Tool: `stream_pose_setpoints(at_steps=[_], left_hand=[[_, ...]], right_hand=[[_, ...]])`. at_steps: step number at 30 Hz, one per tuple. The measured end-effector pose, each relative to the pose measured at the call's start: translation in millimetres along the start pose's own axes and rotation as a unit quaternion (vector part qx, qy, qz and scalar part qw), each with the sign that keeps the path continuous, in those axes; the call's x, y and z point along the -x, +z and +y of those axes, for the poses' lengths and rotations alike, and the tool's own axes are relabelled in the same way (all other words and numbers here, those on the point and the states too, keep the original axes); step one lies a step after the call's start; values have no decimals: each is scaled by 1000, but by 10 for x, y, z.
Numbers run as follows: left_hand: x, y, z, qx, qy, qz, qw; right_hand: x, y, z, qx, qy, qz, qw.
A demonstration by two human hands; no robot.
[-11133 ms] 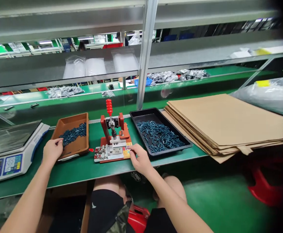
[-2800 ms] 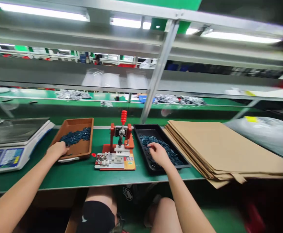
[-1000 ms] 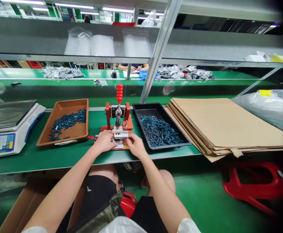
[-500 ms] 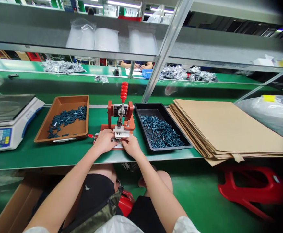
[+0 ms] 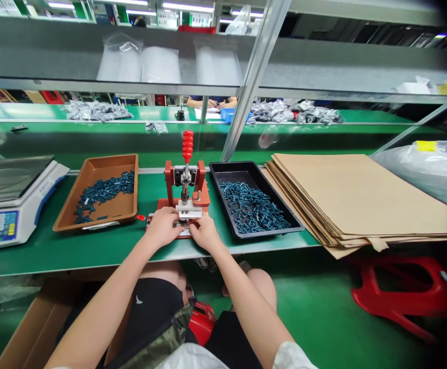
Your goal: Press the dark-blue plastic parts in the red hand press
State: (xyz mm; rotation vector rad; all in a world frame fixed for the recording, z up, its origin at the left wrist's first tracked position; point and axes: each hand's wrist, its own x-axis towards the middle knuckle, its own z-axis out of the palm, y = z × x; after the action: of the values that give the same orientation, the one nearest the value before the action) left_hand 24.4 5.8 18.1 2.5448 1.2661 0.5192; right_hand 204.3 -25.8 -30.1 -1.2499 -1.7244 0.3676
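Since the left hand (image 5: 162, 227) has quit the brown tray (image 5: 121, 205) and the right hand (image 5: 205, 231) the black tray (image 5: 238, 174), work is at the press (image 5: 185, 193) before them; both curl, holding what I cannot tell.

Left hand (image 5: 164, 226), right hand (image 5: 205, 231) partly hide fixture (image 5: 185, 193); scale (image 5: 14, 204) cut off by left edge.

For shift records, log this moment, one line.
left hand: at press; right hand: at press; red handle: upright; brown tray: left of press; black tray: right of press
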Motion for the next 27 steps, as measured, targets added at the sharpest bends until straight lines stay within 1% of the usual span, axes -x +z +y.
stream_pose_setpoints(at_steps=[2,3,4,6,7,8,9,10,12,15,17,19,21,23,25,27], left_hand=[[106,-49,-42,-6,35,29,999],[166,-89,-85,-10,45,64,997],[220,-137,-139,-13,42,116,992],[276,-232,-258,-4,1,232,973],[267,-266,-303,13,-26,274,961],[233,-280,-326,39,-50,297,953],[179,-272,-321,75,-69,305,947],[114,-240,-289,112,-82,298,944],[-16,-124,-165,162,-104,260,946],[-108,56,-1,170,-127,201,956],[-98,109,-4,199,-114,176,957],[-83,87,-80,267,-111,171,942],[-120,-11,-148,322,-134,193,917],[-236,-185,-124,329,-139,249,900],[-415,-419,30,307,-90,307,896],[-605,-683,285,305,-18,337,891]], right_hand=[[-3,-9,-19,-3,-5,-3,1000],[-8,-14,-25,-8,-6,-6,1000],[-15,-17,-29,-13,-4,-12,1000],[-26,-21,-34,-21,1,-21,1000],[-29,-22,-35,-23,4,-23,999],[-30,-23,-36,-24,6,-22,999],[-29,-24,-35,-26,9,-20,999],[-27,-25,-31,-29,13,-16,999],[-25,-34,-6,-44,24,-12,999],[-43,-58,81,-84,69,-20,994],[-74,-77,154,-109,117,-43,986],[-118,-93,209,-125,152,-73,978],[-164,-108,225,-145,165,-97,971],[-199,-122,203,-176,172,-109,963],[-218,-131,164,-203,181,-112,956],[-221,-131,128,-216,191,-109,951]])
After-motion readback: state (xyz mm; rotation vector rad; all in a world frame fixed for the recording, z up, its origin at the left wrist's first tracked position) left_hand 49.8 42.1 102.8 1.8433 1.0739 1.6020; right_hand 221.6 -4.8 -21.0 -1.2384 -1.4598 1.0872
